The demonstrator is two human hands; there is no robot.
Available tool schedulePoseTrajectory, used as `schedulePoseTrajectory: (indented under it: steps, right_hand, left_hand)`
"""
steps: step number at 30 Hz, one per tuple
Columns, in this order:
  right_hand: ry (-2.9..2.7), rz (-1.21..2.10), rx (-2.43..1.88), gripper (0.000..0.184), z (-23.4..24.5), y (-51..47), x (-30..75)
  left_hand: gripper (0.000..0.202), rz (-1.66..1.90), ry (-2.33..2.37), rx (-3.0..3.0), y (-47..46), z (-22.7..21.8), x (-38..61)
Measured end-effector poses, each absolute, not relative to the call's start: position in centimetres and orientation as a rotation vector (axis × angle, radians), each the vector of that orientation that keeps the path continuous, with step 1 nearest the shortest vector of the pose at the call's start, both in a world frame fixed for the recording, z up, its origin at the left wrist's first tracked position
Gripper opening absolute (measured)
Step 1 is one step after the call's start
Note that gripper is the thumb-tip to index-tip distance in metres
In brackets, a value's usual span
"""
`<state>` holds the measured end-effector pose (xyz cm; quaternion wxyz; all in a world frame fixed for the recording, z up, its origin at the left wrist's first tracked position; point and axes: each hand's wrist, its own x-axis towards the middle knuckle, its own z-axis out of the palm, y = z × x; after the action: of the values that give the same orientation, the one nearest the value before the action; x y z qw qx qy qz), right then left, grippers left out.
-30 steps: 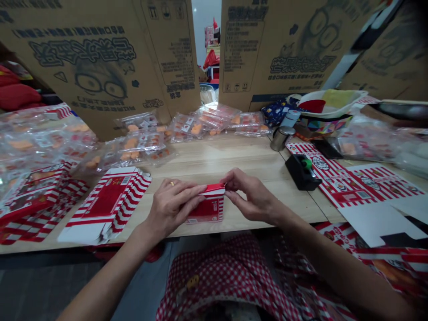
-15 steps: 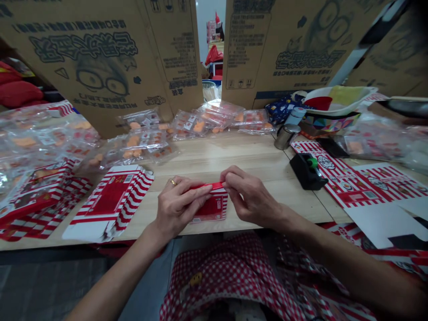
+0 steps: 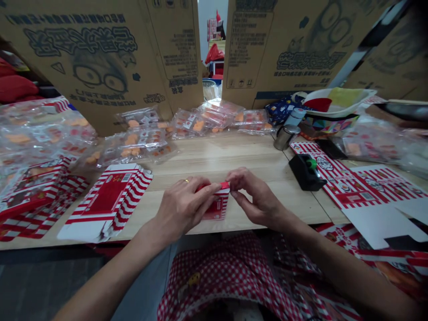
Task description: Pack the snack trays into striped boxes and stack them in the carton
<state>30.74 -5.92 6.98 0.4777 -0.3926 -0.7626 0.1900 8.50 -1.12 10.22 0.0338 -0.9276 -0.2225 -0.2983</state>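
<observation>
A small red and white striped cardboard box (image 3: 216,207) stands on the wooden table in front of me. My left hand (image 3: 187,203) is closed over its left side and top, hiding much of it. The fingers of my left hand lie along the red top edge. At the box's upper right corner, my right hand (image 3: 252,196) has thumb and fingers curled at the edge of the red top; whether a thin piece is pinched there is too small to tell.
To the left lie a stack of flattened striped cartons (image 3: 107,196) and several printed boxes (image 3: 36,191). Clear bags of orange pieces (image 3: 143,138) line the back, before tall cardboard boxes (image 3: 100,62). At right are a black tape dispenser (image 3: 306,171), a metal container (image 3: 286,136) and printed card sheets (image 3: 371,191).
My left hand has slid right and forward over the box, covering more of its front. My right hand has shifted slightly right, its thumb and fingers a little further apart at the corner.
</observation>
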Motion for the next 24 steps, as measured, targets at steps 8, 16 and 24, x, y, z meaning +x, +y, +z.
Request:
schedulePoseTrajectory:
  steps: [8, 16, 24]
  right_hand:
    - [-1.682, 0.739, -1.279, 0.04, 2.7, -6.7, 27.6]
    - [-1.655, 0.77, -1.137, 0.033, 1.4, -5.1, 28.1]
    - [-1.644, 0.716, -1.142, 0.028, 1.5, -5.1, 27.5]
  left_hand:
    - [0.019, -0.706, -1.097, -3.149, 0.8, 12.4, 10.1]
    - [0.023, -0.188, -0.444, -3.378, 4.0, 15.5, 10.9]
    - [0.023, -0.188, -0.296, -3.456, 5.1, 15.4, 11.3]
